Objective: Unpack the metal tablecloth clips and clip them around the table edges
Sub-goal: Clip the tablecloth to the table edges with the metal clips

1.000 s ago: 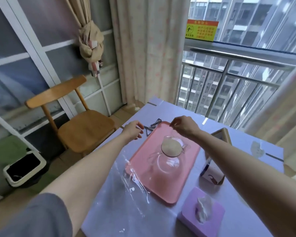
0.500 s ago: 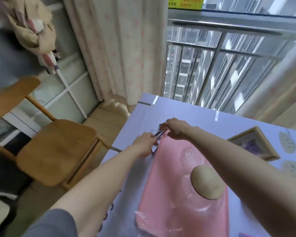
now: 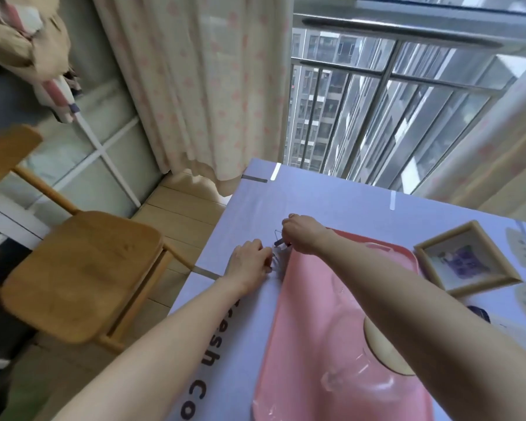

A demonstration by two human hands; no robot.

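reaching past the far left corner of the pink tray (image 3: 304,344), both hands are seen close together over the lavender tablecloth (image 3: 316,202) that covers the worktop. a metal tablecloth clip (image 3: 277,237) of thin wire is pinched by the fingers of the right hand (image 3: 304,235), with its dark-tipped end showing just under the knuckles; it is held beside the tray's corner. the left hand (image 3: 249,265) is placed knuckles-up near the worktop's left edge, its fingers curled onto the loose clips (image 3: 274,264) that lie against the tray's rim; how many are there cannot be told. a fitted clip (image 3: 205,272) is seen on the left edge just beside the left wrist, and others like it are seen at the far corner and along the far edge. a glass jar with a round wooden lid (image 3: 383,350) is seen on the tray, partly hidden by the right forearm. a picture frame (image 3: 468,259) is lying to the right of the tray. a wooden chair (image 3: 82,268) is seen left of the worktop.
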